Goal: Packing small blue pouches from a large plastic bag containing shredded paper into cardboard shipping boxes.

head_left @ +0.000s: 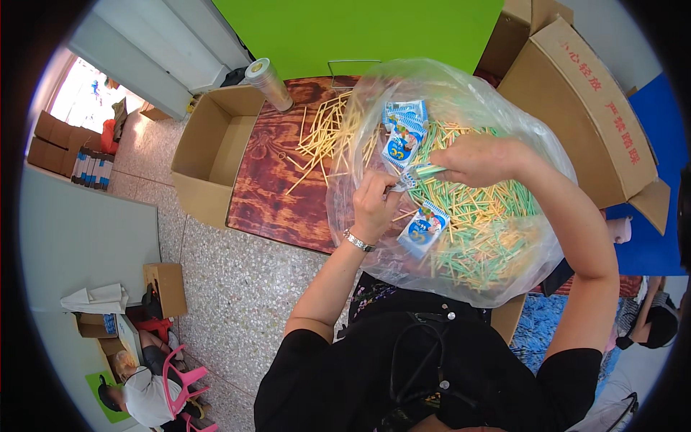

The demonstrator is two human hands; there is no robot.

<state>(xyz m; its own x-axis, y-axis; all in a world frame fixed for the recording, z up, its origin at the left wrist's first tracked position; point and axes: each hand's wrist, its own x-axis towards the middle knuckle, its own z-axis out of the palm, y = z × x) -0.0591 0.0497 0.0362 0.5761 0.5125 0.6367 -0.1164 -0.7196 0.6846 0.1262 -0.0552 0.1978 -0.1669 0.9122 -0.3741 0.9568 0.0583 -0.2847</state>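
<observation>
My left hand, with a bracelet at the wrist, pinches a small blue-and-white packet. Between the fingers of my right hand is a small bundle of thin green sticks, its ends at the packet's mouth. Both hands are over a large clear plastic bag, opened wide and full of loose green and yellow sticks. Flat blue-and-white packets lie overlapping beyond my left hand. Another packet rests on the sticks closer to my body.
Yellow sticks are scattered on the reddish wooden tabletop. A lidded cylindrical tub stands at its far left, beside an open cardboard box. Another carton borders the bag's right. People sit at lower left and far right.
</observation>
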